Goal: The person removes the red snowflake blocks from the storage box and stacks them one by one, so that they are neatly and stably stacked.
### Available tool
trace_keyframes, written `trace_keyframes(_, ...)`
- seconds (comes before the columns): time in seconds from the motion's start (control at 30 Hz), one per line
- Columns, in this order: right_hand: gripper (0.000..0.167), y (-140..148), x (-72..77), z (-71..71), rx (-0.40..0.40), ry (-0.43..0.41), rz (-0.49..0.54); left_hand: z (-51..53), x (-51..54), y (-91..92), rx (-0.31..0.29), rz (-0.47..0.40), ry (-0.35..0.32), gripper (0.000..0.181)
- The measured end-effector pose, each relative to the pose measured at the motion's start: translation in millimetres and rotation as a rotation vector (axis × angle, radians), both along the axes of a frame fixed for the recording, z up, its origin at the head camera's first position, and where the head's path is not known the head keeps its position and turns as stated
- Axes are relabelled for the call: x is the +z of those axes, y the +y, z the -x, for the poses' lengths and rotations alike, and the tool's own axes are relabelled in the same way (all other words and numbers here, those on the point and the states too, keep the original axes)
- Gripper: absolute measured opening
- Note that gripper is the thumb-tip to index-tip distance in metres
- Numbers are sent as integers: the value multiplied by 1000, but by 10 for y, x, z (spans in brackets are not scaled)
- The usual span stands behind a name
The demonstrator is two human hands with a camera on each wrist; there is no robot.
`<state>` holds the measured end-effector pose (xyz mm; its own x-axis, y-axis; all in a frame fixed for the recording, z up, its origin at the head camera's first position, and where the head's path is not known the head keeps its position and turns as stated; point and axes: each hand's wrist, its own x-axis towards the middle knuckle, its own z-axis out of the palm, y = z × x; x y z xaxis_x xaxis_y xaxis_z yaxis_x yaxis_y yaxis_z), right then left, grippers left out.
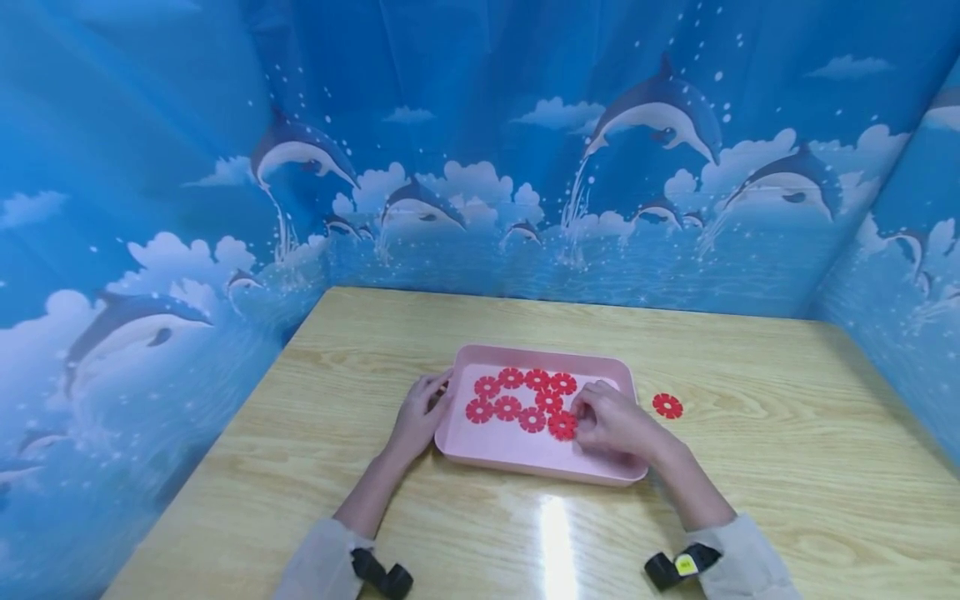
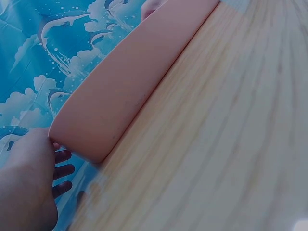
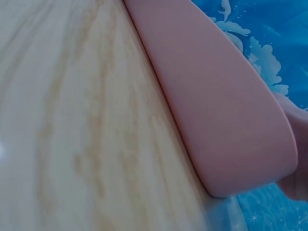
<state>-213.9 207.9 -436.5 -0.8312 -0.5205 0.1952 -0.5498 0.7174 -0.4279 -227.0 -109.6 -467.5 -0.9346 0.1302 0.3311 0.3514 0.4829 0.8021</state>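
Observation:
A pink tray (image 1: 525, 458) holds several red notched discs (image 1: 507, 407), laid flat in a loop with their edges meeting. The left hand (image 1: 418, 417) rests against the tray's left end, and the left wrist view shows this hand (image 2: 29, 178) with its fingers spread beside the tray's wall (image 2: 110, 91). Inside the tray at the right, the right hand (image 1: 611, 421) has curled fingers, with thumb and fingertips pinching at the edge of the lower right disc (image 1: 562, 425). In the right wrist view the tray wall (image 3: 216, 96) hides most of the right hand (image 3: 296, 144).
One more red disc (image 1: 667, 406) lies on the wooden table (image 1: 787, 433), just right of the tray. A blue curtain (image 1: 480, 167) printed with dolphins and clouds hangs behind the table and at both sides. A bright reflection shows on the wood in front of the tray.

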Motion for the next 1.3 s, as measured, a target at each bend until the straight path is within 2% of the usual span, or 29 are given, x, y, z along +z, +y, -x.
trace_keyframes(0.27,31,30,19,-16,32,59,67,-4,-9,7,1,-3,-7,38)
trace_keyframes(0.47,28,95,76,-62,0,-53,168,-15,3,10,-1,-10,-2,37)
trace_keyframes(0.57,28,152,98,-75,-38,-75,193,-14,3,9,-3,-11,2,37)
trace_keyframes(0.8,26,338,150,-120,-95,-43,211,-12,-3,1,-8,-9,-5,37)
trace_keyframes(1.0,25,523,184,-159,-135,57,204,-10,-2,-5,1,2,-15,38)
trace_keyframes(1.17,27,677,202,-191,-184,61,199,-1,-9,-1,9,-3,-31,38)
trace_keyframes(1.3,29,781,215,-205,-223,83,189,2,-13,-3,7,-1,-13,38)
